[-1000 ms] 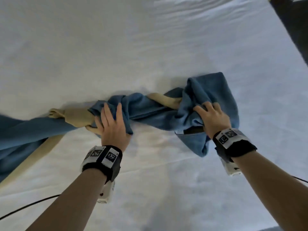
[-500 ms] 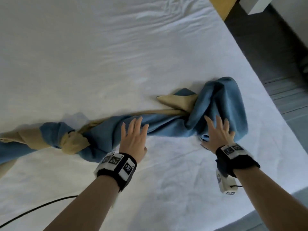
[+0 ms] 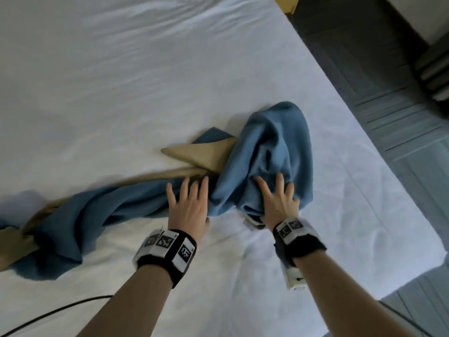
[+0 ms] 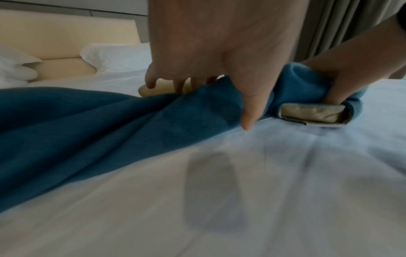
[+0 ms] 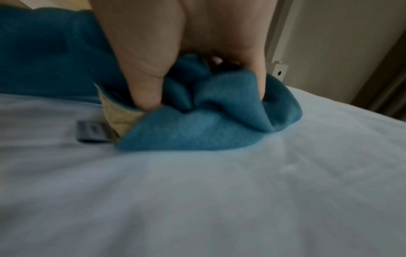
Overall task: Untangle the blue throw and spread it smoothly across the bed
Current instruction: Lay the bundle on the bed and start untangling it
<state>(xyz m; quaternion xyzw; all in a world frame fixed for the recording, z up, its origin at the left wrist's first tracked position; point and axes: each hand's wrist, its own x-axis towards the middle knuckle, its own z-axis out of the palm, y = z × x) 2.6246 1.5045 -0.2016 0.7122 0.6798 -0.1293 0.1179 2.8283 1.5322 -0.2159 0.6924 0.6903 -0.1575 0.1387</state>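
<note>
The blue throw with its tan underside lies twisted in a long rope across the white bed sheet, ending in a bunched heap near the right bed edge. My left hand rests on the twisted part just left of the heap, fingers straight over the fold and thumb pointing down at the sheet. My right hand sits on the heap's near end. In the right wrist view its thumb and fingers pinch bunched blue fabric. The throw's left end runs out of view.
The bed's right edge drops to a dark floor. A grey label sticks out under the heap. A black cable crosses the sheet near my left forearm. Pillows and a beige headboard lie beyond the throw.
My left hand has slid right along the throw from the knotted part to beside my right hand. My right hand let go, lay flat, then took hold of the heap's near end.
</note>
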